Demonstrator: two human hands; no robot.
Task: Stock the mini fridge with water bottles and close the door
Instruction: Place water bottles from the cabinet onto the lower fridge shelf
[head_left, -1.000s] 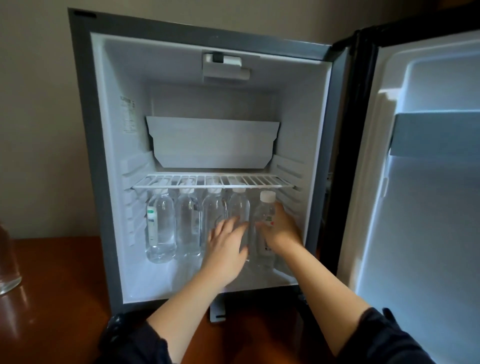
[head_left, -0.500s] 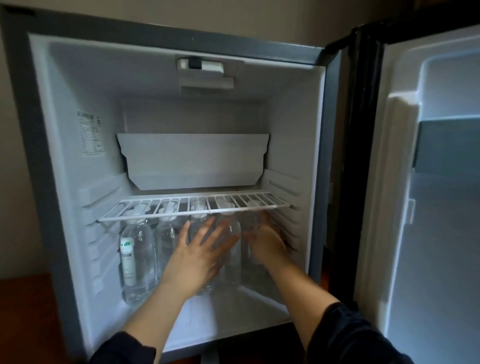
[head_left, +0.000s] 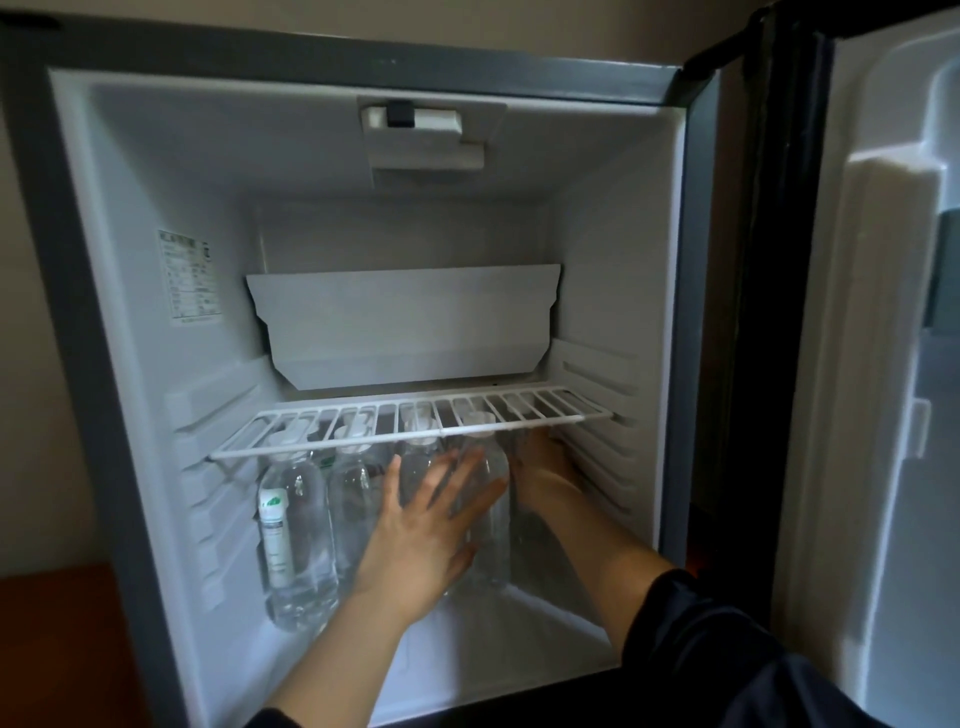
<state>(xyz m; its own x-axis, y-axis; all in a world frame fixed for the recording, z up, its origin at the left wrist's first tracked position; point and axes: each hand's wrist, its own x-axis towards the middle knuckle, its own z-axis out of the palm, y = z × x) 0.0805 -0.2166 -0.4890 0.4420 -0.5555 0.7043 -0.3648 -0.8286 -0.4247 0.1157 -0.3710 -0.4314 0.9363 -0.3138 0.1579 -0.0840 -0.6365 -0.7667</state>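
Head view: clear plastic water bottles (head_left: 296, 535) stand rowed under the white wire shelf (head_left: 363, 441) in the grey mini fridge (head_left: 613, 249). Left hand (head_left: 421, 540) touches them, fingers splayed wide. Right hand (head_left: 540, 470), at the row's shadowed end, perhaps cups one; its fingers I cannot tell.

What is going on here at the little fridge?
A person is arranging water bottles in a mini fridge. The bottles stand upright in a row under the wire shelf. The left hand, spread open, touches the row. The right hand reaches in at the row's right end, its hold unclear. The door stands open.
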